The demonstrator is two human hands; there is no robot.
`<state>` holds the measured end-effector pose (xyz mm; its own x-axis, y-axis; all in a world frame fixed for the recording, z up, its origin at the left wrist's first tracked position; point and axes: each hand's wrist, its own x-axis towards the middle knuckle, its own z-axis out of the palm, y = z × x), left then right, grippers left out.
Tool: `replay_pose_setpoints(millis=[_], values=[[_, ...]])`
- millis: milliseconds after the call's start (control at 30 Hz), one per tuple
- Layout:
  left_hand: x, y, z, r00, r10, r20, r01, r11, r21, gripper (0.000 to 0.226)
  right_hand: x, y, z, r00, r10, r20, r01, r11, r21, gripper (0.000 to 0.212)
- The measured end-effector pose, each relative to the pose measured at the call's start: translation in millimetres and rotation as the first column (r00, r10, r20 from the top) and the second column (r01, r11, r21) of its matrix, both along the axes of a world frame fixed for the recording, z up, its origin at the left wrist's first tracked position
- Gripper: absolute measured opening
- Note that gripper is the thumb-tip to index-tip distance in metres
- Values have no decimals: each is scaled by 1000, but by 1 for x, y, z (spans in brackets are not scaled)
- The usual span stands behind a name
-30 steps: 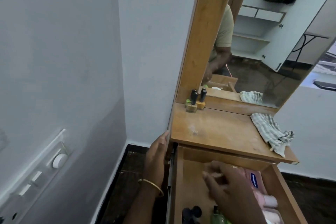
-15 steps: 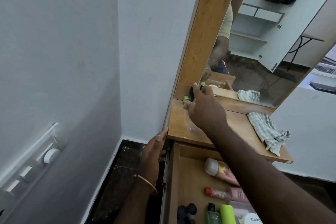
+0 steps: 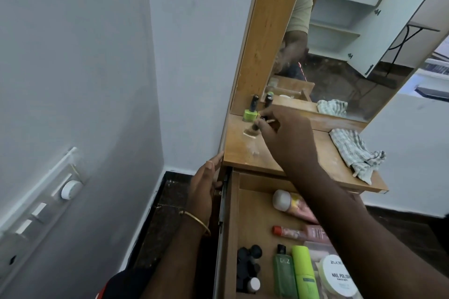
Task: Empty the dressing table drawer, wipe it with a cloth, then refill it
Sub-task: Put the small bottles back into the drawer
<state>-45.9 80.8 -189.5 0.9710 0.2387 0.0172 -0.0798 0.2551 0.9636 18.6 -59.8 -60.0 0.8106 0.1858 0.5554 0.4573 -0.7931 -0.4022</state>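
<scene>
Head view. Drawer [image 3: 252, 211] pulled out under the worktop [image 3: 286, 153], not yet emptied: tubes, a green bottle [image 3: 284, 274], a lime tube, a nail polish remover tub [image 3: 340, 279] and dark small bottles lie in it. Right hand [image 3: 284, 133] reaches over the worktop's back left corner, fingertips pinching the cap of a clear nail polish bottle [image 3: 251, 132] standing just in front of a green nail polish bottle [image 3: 251, 114] by the mirror. Left hand [image 3: 205, 187] rests with straight fingers against the worktop's left edge, holding nothing. Cloth [image 3: 357, 155] lies crumpled on the worktop's right side, untouched.

Judgement: emptying step, early. Next move likely calls for letting go of the clear bottle without tipping it, then returning to the drawer for another item.
</scene>
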Motion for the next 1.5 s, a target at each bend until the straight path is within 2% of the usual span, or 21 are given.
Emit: replay_pose_setpoints(millis=[133, 333, 500, 700, 967, 1133, 1267, 1367, 1500], values=[[-1, -2, 2, 1000, 13, 4, -13, 1000, -23, 71, -68, -20, -10, 995, 50, -88, -42, 994, 98, 13], [-4, -2, 2, 1000, 10, -1, -10, 1000, -19, 72, -118, -32, -58, 923, 64, -381, -53, 998, 39, 13], [-4, -3, 2, 1000, 5, 6, -5, 1000, -17, 72, -127, -33, -89, 891, 70, -449, -84, 996, -11, 4], [-4, -2, 3, 1000, -5, 16, 5, 1000, -7, 75, -132, -31, -92, 852, 104, -513, -158, 986, -62, 7], [-5, 0, 1, 1000, -19, 2, 19, 1000, 20, 67, -132, -34, -94, 842, 135, -523, -174, 985, -24, 11], [-6, 0, 2, 1000, -27, 6, 26, 1000, 17, 59, -129, -38, -86, 847, 146, -510, -162, 987, 14, 30], [-5, 0, 2, 1000, -20, 12, 20, 999, -29, 57, -92, -37, -47, 912, 110, -396, -80, 993, 91, 28], [-5, -1, 1, 999, -18, 26, 19, 999, -43, 59, -38, -34, -21, 967, 30, -252, -4, 995, 104, 48], [-3, 1, 0, 999, -12, 35, 13, 999, -52, 59, 24, -22, -9, 980, -88, -179, 77, 995, -67, 73]])
